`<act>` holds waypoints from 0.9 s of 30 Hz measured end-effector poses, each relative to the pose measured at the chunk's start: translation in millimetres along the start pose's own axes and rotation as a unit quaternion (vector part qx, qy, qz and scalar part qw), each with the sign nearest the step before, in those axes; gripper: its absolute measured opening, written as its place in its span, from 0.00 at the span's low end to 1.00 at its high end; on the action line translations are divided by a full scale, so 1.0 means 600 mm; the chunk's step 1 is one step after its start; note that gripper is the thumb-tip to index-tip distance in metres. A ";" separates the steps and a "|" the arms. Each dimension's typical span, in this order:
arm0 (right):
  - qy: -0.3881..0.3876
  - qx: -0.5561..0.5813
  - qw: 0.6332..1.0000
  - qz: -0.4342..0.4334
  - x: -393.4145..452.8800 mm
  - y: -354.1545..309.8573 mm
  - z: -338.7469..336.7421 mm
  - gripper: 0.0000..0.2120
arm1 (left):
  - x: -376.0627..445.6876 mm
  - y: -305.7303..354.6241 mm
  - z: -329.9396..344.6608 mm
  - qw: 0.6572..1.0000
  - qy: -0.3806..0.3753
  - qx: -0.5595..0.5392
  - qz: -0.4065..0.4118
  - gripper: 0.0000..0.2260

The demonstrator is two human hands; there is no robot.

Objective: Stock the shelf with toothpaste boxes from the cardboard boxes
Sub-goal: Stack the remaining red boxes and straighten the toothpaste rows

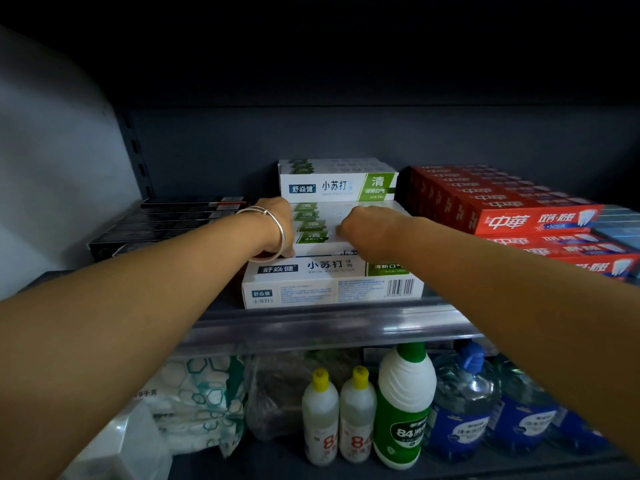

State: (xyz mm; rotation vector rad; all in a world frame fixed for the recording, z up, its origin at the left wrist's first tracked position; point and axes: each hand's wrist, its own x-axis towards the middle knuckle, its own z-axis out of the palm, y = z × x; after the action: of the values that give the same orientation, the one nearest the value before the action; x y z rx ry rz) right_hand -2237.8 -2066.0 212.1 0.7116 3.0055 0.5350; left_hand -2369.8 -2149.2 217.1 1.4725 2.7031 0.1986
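Observation:
White-and-green toothpaste boxes are stacked in the middle of the dark shelf, with a higher stack behind them. My left hand, a silver bangle on its wrist, grips the left end of the middle-layer boxes. My right hand lies curled on top of the same layer, its fingers hidden behind the knuckles. No cardboard box is in view.
Black toothpaste boxes lie to the left, red ones in rows to the right. Below the shelf's clear front rail stand disinfectant bottles, blue bottles and wrapped packs.

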 end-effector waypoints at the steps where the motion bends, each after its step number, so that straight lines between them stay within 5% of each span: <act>1: -0.001 0.005 1.000 -0.001 0.001 0.000 0.000 0.17 | 0.002 -0.002 -0.003 1.000 -0.012 -0.005 0.002 0.20; 8: -0.035 0.044 0.998 -0.016 0.029 -0.002 0.009 0.17 | 0.012 -0.007 -0.011 0.996 -0.084 -0.038 0.001 0.26; 27: -0.013 0.031 0.999 -0.030 0.033 -0.004 0.011 0.18 | 0.019 -0.016 -0.006 0.991 -0.103 -0.084 -0.001 0.24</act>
State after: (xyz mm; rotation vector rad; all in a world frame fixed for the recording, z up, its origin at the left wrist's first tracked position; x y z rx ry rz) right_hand -2256.2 -2057.3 206.4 0.6236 3.0210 0.4287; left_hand -2384.3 -2145.0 219.4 1.3614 2.4599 0.2502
